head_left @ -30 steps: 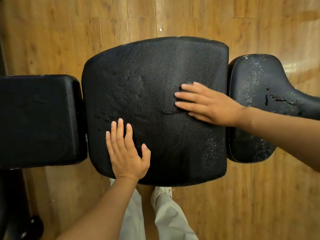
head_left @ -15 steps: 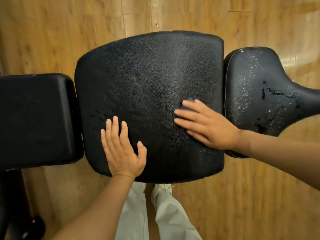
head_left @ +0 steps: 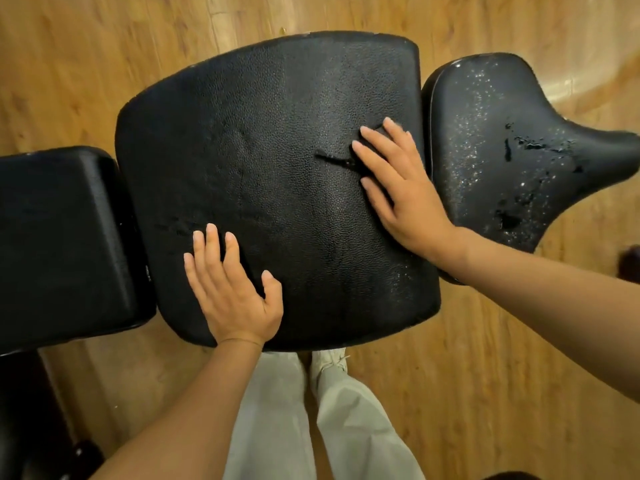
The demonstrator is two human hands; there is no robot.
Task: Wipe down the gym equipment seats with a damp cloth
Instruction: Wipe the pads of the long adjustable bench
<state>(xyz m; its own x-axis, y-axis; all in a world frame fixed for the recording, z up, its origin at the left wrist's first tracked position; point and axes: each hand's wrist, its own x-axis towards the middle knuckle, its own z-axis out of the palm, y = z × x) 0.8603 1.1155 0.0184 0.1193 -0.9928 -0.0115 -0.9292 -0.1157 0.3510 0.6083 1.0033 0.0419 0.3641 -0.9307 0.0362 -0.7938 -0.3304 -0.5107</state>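
Observation:
A large black textured seat pad (head_left: 277, 140) fills the middle of the view. My left hand (head_left: 232, 292) lies flat and open on its near edge, fingers spread. My right hand (head_left: 398, 188) presses flat on the pad's right side, over a dark damp cloth (head_left: 334, 161). The cloth is mostly hidden and only its creased edge shows past my fingertips. To the right sits a smaller black saddle-shaped seat (head_left: 502, 109), speckled with water droplets and small puddles.
Another black pad (head_left: 59, 237) adjoins the big pad on the left. Wooden floor (head_left: 467, 375) surrounds the equipment. My light trousers and a white shoe (head_left: 329, 362) show below the pad's near edge. A dark frame part (head_left: 41, 445) sits at the lower left.
My right hand slid the cloth toward the pad's near edge, then back toward its far right side. My left hand stayed planted on the near edge.

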